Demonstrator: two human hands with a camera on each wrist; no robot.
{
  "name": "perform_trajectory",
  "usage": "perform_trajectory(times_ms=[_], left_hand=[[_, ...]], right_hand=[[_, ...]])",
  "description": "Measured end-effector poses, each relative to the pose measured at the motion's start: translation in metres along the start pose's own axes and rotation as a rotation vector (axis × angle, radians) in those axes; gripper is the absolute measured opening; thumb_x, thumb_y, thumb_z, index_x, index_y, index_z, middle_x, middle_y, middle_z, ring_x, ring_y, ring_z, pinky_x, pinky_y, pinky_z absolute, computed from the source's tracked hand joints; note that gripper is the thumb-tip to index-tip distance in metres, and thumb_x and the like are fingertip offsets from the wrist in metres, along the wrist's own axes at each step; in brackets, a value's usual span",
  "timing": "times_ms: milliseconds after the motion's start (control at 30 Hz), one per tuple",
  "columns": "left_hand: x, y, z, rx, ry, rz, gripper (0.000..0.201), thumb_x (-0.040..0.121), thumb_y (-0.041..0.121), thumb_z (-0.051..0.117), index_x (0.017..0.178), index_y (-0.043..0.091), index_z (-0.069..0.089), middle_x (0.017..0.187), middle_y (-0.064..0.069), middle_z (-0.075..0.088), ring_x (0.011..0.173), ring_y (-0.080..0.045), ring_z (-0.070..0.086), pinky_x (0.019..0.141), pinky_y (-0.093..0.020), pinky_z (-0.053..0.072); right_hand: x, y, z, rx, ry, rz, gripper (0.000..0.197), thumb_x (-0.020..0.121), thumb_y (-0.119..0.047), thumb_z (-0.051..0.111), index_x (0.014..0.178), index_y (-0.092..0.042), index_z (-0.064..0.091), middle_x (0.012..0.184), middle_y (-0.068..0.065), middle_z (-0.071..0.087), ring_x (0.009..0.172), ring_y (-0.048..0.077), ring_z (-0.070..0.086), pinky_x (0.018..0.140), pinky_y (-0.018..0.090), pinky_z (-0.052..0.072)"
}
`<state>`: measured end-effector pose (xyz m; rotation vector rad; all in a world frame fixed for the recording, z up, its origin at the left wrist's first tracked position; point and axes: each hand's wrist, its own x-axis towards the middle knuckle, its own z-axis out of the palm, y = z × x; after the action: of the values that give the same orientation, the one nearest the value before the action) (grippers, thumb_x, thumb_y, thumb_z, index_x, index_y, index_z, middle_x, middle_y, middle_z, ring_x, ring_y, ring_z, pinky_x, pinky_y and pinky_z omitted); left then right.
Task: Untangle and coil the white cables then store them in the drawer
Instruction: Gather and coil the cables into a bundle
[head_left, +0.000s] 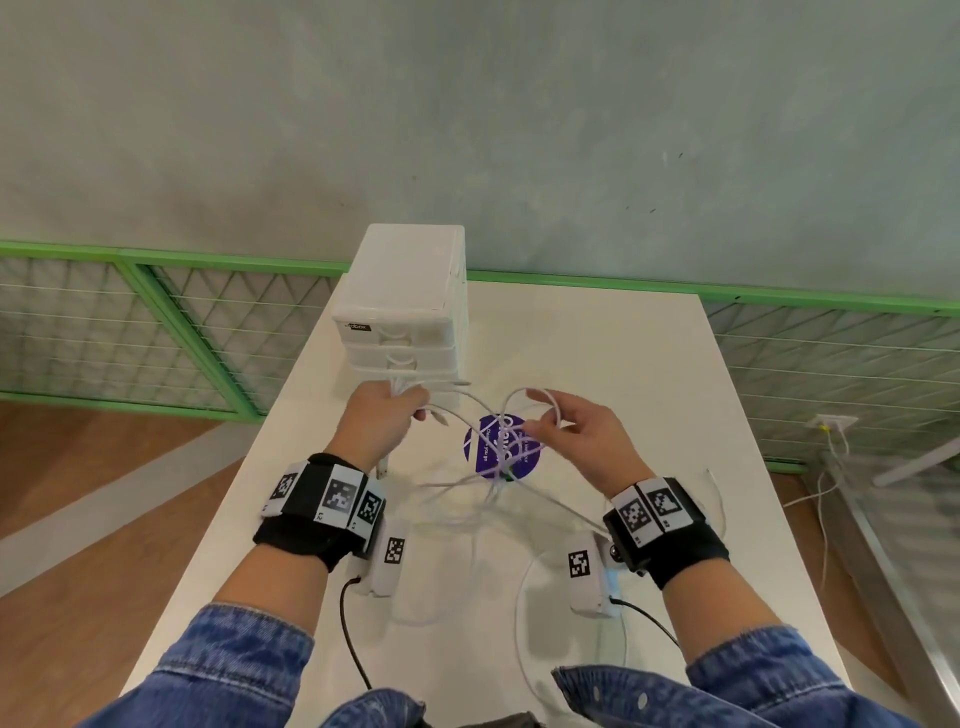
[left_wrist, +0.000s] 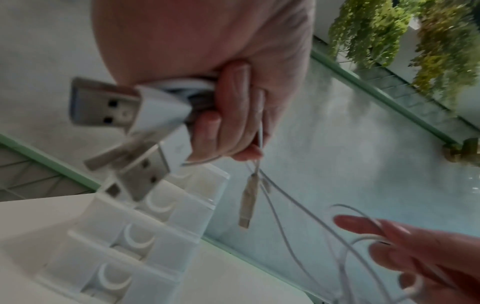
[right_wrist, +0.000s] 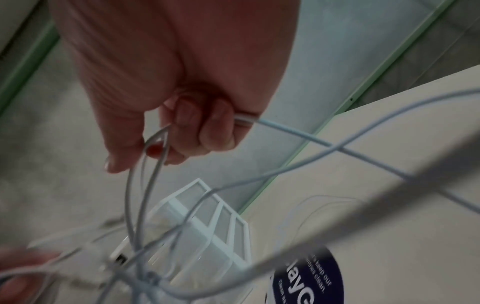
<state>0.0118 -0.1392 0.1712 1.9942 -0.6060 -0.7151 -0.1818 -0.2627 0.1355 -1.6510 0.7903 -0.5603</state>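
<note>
Your left hand (head_left: 382, 423) is raised just in front of the drawer unit (head_left: 402, 317), fingers curled tight round a bunch of cable ends. In the left wrist view 2 USB-A plugs (left_wrist: 103, 103) stick out past the heel of the palm, and a thinner connector (left_wrist: 248, 200) dangles below the fingertips (left_wrist: 207, 131) on its lead.

Your right hand (head_left: 582, 441) is up at the same height, over the purple round sticker (head_left: 501, 447) on the table (head_left: 649, 374). It's pinching a loop of the white cables (head_left: 488, 488) — thumb against curled fingers (right_wrist: 197, 125) in the right wrist view, with 1 strand leaving to the side and 2 more hanging down from the pinch.

Between your hands the cables cross each other in mid-air and run into a knot (right_wrist: 148, 277) below the right hand — not untangled yet. Slack strands trail from there onto the table toward you; 1 long loop lies on the surface near your right sleeve (head_left: 727, 691).

The drawer unit stands at the table's far left corner, white, with stacked drawers, each with a crescent pull (left_wrist: 159, 205). All visible drawers look pushed in. How many cables are in the tangle I can't tell.

Both wrists carry black bands with square marker tags (head_left: 340, 493). A green-framed mesh fence (head_left: 156, 332) runs behind the table.
</note>
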Motion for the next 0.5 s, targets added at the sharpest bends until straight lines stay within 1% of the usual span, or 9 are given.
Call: perform_trajectory(times_ms=[67,100,133,167,200,267,333,433,500], left_hand=[[0.006,-0.007,-0.008,-0.051,0.087,-0.047,0.029,0.082,0.017,0.059,0.053,0.011,0.054,0.042,-0.001,0.035,0.041,-0.019,0.029,0.045,-0.025,0.023],[0.008,-0.011,-0.012,-0.074,0.12,-0.065,0.029,0.082,0.017,0.059,0.054,0.011,0.054,0.044,-0.004,0.034,0.041,-0.02,0.028,0.046,-0.025,0.022],[0.01,-0.012,-0.016,-0.095,0.151,-0.076,0.029,0.081,0.017,0.059,0.054,0.011,0.053,0.046,-0.005,0.034,0.041,-0.021,0.028,0.046,-0.025,0.022],[0.012,-0.013,-0.019,-0.105,0.18,-0.078,0.029,0.081,0.018,0.059,0.054,0.011,0.053,0.048,-0.005,0.034,0.041,-0.021,0.027,0.046,-0.025,0.022],[0.013,-0.013,-0.022,-0.107,0.206,-0.075,0.029,0.081,0.019,0.059,0.054,0.012,0.053,0.049,-0.005,0.035,0.042,-0.021,0.028,0.046,-0.025,0.022],[0.017,-0.012,-0.028,-0.113,0.251,-0.063,0.027,0.08,0.019,0.059,0.054,0.012,0.052,0.051,-0.005,0.036,0.045,-0.022,0.029,0.048,-0.026,0.023],[0.018,-0.01,-0.031,-0.13,0.278,-0.047,0.025,0.079,0.018,0.058,0.056,0.011,0.053,0.053,-0.004,0.036,0.047,-0.022,0.028,0.049,-0.027,0.023],[0.018,-0.007,-0.031,-0.145,0.299,-0.006,0.024,0.081,0.018,0.057,0.059,0.01,0.054,0.053,-0.004,0.036,0.048,-0.022,0.027,0.05,-0.028,0.024],[0.018,-0.006,-0.038,-0.15,0.343,0.011,0.023,0.083,0.019,0.057,0.061,0.011,0.054,0.057,-0.005,0.042,0.049,-0.022,0.034,0.05,-0.028,0.029]], right_hand=[[0.004,0.006,-0.014,-0.058,0.154,-0.003,0.026,0.081,-0.02,0.068,0.107,-0.019,0.067,0.075,-0.006,0.064,0.065,-0.003,0.059,0.064,0.003,0.042],[0.007,0.011,-0.021,-0.083,0.246,0.008,0.023,0.082,-0.02,0.067,0.105,-0.018,0.068,0.079,-0.002,0.065,0.07,0.002,0.059,0.066,0.003,0.043],[0.009,0.016,-0.028,-0.1,0.329,0.025,0.022,0.083,-0.02,0.067,0.104,-0.017,0.068,0.083,0.001,0.066,0.076,0.008,0.06,0.073,0.008,0.044],[0.009,0.021,-0.035,-0.112,0.392,0.045,0.022,0.084,-0.021,0.066,0.105,-0.016,0.068,0.086,0.004,0.067,0.081,0.013,0.059,0.079,0.016,0.046],[0.009,0.027,-0.042,-0.122,0.441,0.065,0.024,0.084,-0.021,0.065,0.107,-0.014,0.067,0.088,0.006,0.067,0.084,0.016,0.058,0.081,0.023,0.044],[0.008,0.037,-0.053,-0.164,0.513,0.098,0.029,0.085,-0.021,0.063,0.112,-0.011,0.063,0.093,0.011,0.065,0.086,0.019,0.055,0.079,0.026,0.038],[0.006,0.046,-0.061,-0.211,0.582,0.137,0.034,0.085,-0.021,0.063,0.118,-0.011,0.058,0.092,0.011,0.059,0.085,0.02,0.051,0.078,0.025,0.035],[0.003,0.058,-0.071,-0.239,0.664,0.197,0.033,0.086,-0.02,0.062,0.119,-0.013,0.057,0.086,0.007,0.054,0.082,0.02,0.05,0.077,0.027,0.036],[-0.001,0.067,-0.082,-0.255,0.716,0.257,0.03,0.089,-0.018,0.058,0.118,-0.013,0.057,0.077,0.003,0.053,0.084,0.023,0.051,0.078,0.03,0.037]])
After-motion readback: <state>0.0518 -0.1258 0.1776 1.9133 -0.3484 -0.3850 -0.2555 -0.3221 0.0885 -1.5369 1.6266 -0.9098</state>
